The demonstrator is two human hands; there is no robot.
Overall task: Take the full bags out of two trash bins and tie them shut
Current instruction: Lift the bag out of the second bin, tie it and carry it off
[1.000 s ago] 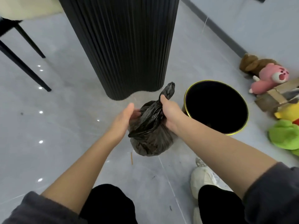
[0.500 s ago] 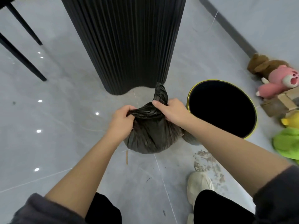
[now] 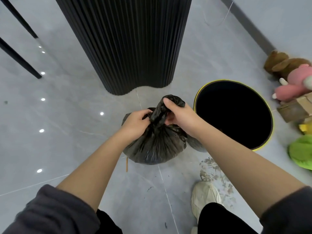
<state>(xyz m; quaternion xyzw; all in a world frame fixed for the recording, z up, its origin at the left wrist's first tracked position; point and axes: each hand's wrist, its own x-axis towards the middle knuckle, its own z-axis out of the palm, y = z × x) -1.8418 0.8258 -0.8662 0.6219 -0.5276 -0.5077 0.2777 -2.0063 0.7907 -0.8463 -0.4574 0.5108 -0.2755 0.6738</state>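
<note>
A full black trash bag (image 3: 155, 146) sits on the grey floor in front of me, its top gathered into a twisted neck. My left hand (image 3: 136, 122) grips the neck low on its left side. My right hand (image 3: 180, 115) holds the upper end of the neck, thumb over the top. To the right stands a round black bin with a yellow rim (image 3: 234, 114); its inside looks dark and I see no bag in it.
A tall black ribbed column (image 3: 125, 44) stands just behind the bag. Black chair legs (image 3: 18, 56) are at the far left. Plush toys (image 3: 293, 81) and a cardboard box (image 3: 297, 108) lie along the right wall. My pale shoe (image 3: 204, 198) and scattered dirt are at lower right.
My left hand, open beside the bag a second ago, has closed on the neck. Both hands have gathered and twisted the bag's top upright, and the view has tilted down closer.
</note>
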